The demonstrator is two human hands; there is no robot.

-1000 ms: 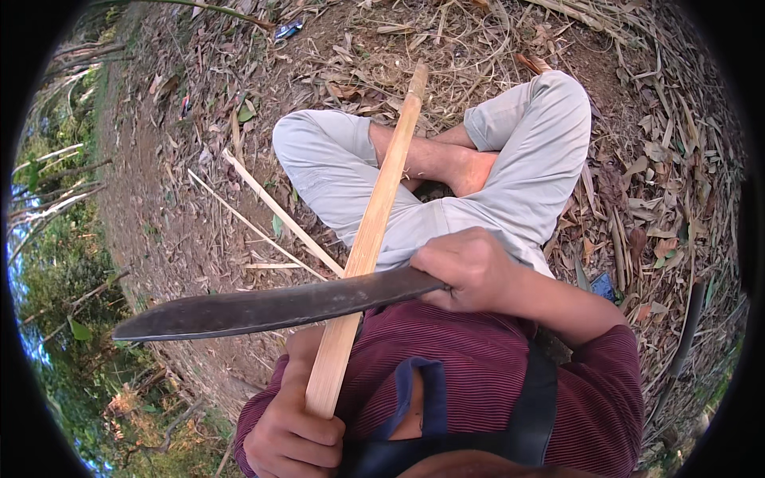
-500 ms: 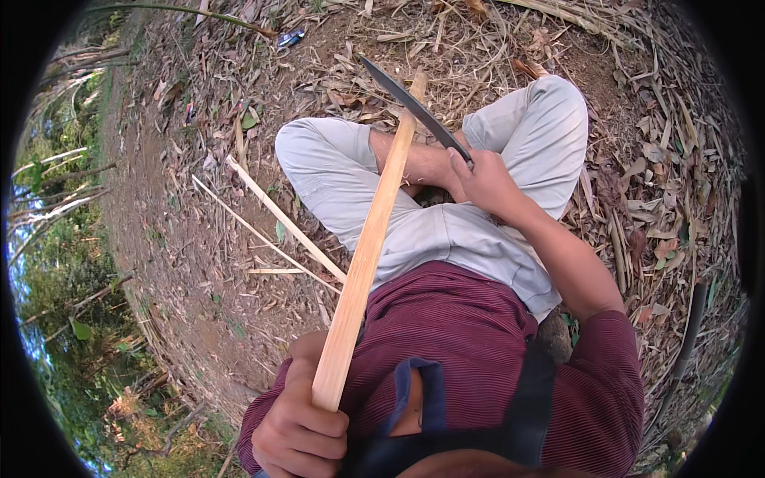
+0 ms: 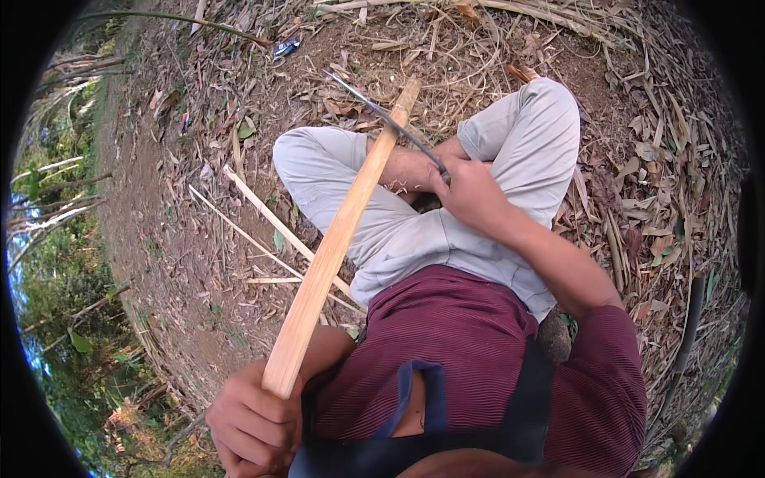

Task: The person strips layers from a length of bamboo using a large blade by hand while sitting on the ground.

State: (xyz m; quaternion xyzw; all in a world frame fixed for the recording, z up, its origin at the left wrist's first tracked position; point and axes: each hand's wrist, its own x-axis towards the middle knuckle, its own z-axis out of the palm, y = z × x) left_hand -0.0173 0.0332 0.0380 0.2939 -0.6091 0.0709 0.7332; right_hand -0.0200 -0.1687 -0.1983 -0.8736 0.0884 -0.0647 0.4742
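Note:
A long, flat strip of pale wood slants across my lap, its near end wrapped in the fingers of my left hand. The far end of the strip reaches past my crossed shins, over the leaf litter. My right hand is closed around the handle of a dark-bladed machete; most of the handle is hidden in my fist. The blade crosses the strip near its far end, seen almost edge-on. I cannot tell whether it bites into the wood.
Two thin pale wood strips lie on the ground beside my left leg. Dry leaves and stalks cover the soil on the right. A small blue wrapper lies at the far left, and a dark stick at the right.
My left hand has moved left and slightly down, drawing the strip's near end with it. My right hand has shifted left and slightly down; the machete blade has turned more edge-on.

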